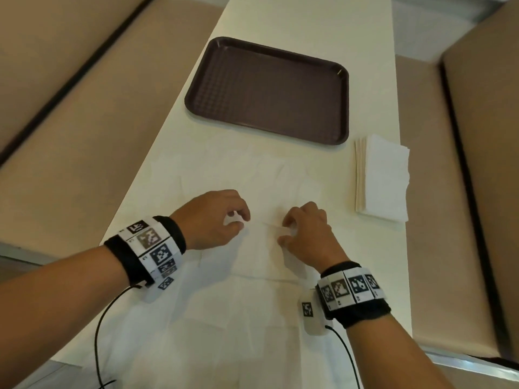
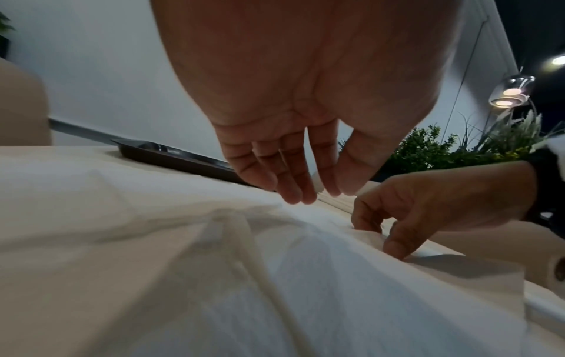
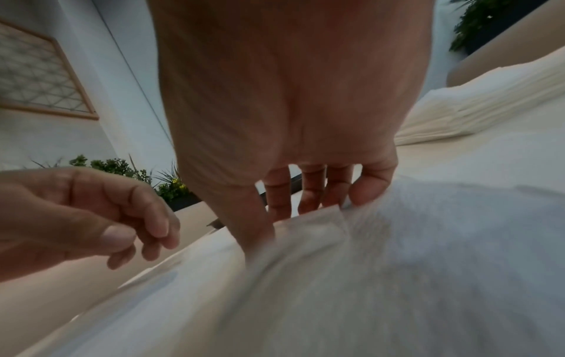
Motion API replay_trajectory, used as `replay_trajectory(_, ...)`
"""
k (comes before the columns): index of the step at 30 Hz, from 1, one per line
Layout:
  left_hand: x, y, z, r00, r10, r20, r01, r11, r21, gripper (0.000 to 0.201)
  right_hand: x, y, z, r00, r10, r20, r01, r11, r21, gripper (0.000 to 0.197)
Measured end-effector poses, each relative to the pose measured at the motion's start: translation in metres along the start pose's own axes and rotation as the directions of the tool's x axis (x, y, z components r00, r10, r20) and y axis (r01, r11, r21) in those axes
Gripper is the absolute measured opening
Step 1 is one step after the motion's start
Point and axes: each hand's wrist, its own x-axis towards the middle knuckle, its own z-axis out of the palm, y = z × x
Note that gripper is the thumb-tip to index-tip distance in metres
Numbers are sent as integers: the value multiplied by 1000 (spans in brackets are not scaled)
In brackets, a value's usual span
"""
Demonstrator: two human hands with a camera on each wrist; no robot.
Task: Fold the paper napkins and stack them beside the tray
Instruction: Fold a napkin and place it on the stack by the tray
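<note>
A white unfolded napkin (image 1: pixel 264 248) lies on top of several other spread napkins on the cream table, near me. My right hand (image 1: pixel 286 230) pinches its raised far edge; in the right wrist view the thumb (image 3: pixel 257 232) is in front of the lifted paper (image 3: pixel 397 265) and the fingers are behind it. My left hand (image 1: pixel 238 220) hovers just left of that edge with loosely bent fingers (image 2: pixel 293 188) that hold nothing. The dark brown tray (image 1: pixel 266 88) stands bare farther back. A stack of folded napkins (image 1: pixel 384 178) sits at its near right corner.
Beige upholstered benches (image 1: pixel 70 122) run along both long sides of the narrow table (image 1: pixel 295 21). The folded stack reaches the table's right edge. Black cables hang from both wristbands near me. Green plants (image 2: pixel 443 149) stand beyond the table.
</note>
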Motion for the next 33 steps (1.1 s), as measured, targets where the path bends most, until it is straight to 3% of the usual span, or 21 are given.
replay_trajectory(4,10,4,0,999,17,27,-16,999,-34,21,-2,-4,-9,998,-60,-20,59,998,-31,6)
replay_trajectory(8,29,21,-7,993,9,118,0,997,-78,40,-14,-9,-33,977,-203,-69,209,972,104,3)
replay_trajectory(11,48,39,-13,974,50,219,-29,995,-98,13,-17,-14,-54,949,-267,-167,298,933,203,6)
replay_trajectory(12,54,46,-14,975,77,209,-59,994,-89,5,-17,-14,-61,944,-249,-219,300,920,250,8)
replay_trajectory(15,75,63,-14,990,108,94,-90,980,-179,12,-13,0,-75,931,-34,-364,221,846,486,26)
replay_trajectory(17,89,75,-12,996,88,4,-82,939,-334,11,-16,13,-78,945,123,-304,147,671,727,45)
replay_trajectory(18,95,80,-11,998,54,-26,-60,895,-443,10,-18,18,-78,961,142,-237,121,553,824,50)
replay_trajectory(20,108,89,-7,999,-32,-37,0,770,-638,12,-24,26,-73,990,77,-122,87,361,928,46)
replay_trajectory(22,122,97,0,996,-82,-43,22,659,-752,19,-29,31,-66,996,57,-71,53,276,960,38)
replay_trajectory(27,158,110,13,988,-145,-51,45,590,-806,24,-27,54,-61,959,270,-84,-20,363,932,20)
replay_trajectory(30,182,116,18,986,-159,-58,58,639,-767,20,-28,70,-66,925,365,-105,-40,369,929,14)
replay_trajectory(33,206,122,21,985,-163,-56,78,712,-698,19,-27,89,-71,885,455,-96,-60,316,947,10)
